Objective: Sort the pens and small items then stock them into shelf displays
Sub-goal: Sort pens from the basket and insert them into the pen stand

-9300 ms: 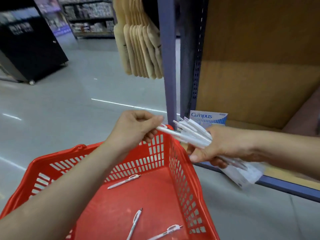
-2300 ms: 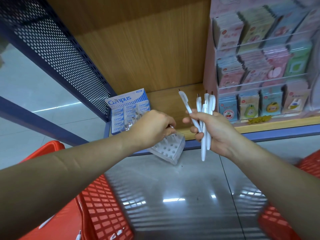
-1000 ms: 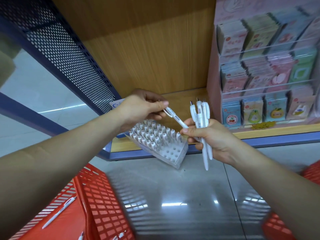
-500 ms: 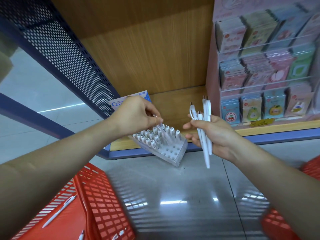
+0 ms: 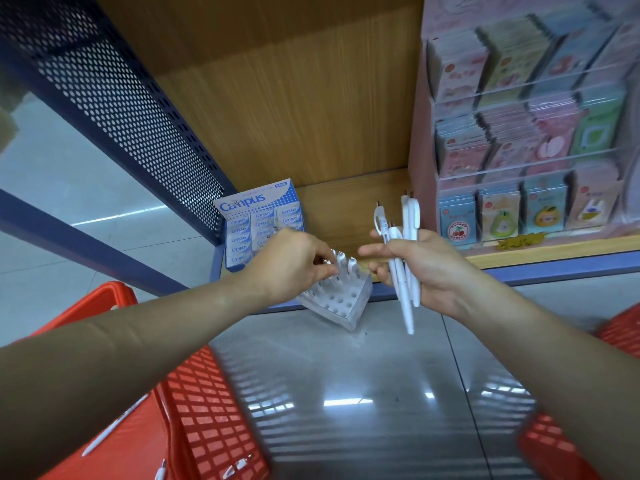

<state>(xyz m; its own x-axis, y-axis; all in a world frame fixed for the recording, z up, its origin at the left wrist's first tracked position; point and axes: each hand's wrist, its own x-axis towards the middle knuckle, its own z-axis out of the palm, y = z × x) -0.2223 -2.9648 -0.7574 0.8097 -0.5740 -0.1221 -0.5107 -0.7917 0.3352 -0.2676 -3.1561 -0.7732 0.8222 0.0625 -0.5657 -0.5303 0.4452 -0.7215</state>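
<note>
Left hand: the left hand (image 5: pixel 294 261) is palm-down over the pen block, with the wrist dipped. The fingers are curled in, and the thumb and fingertips are bunched narrowly around a single pen (image 5: pixel 337 280) that stands in one of the block's holes.
Left forearm: it is bare and reaches in from the lower left, passing above the rim of the red basket toward the shelf edge.
Right hand: the right hand (image 5: pixel 427 271) is just beside the block at about the same height, with its palm turned left. Its lower fingers are wrapped round a bundle of white pens (image 5: pixel 401 282). The thumb and forefinger stick out loosely toward the left hand but do not touch it.
Bundle: the pens are roughly upright. Their clip ends stand above the fist and their writing tips hang below it.
Pen block: the pen block (image 5: pixel 341 304) is clear-white with rows of holes. It sits tilted at the front edge of the shelf (image 5: pixel 346 209), with its lower corner past the blue lip and over the floor (image 5: pixel 346 375). The standing pens (image 5: pixel 343 263) are just right of the left fingertips.
Campus box: the Campus box (image 5: pixel 258 216) is blue and white. It is on the shelf behind the left hand, next to the perforated panel (image 5: pixel 121 98).
Card rack: the card rack (image 5: pixel 519 133) stands on the right of the shelf and holds pastel packs.
Baskets: the red basket (image 5: pixel 207 403) is under the left forearm and holds loose pens (image 5: pixel 114 426). A second red basket (image 5: pixel 568 431) is under the right forearm.
</note>
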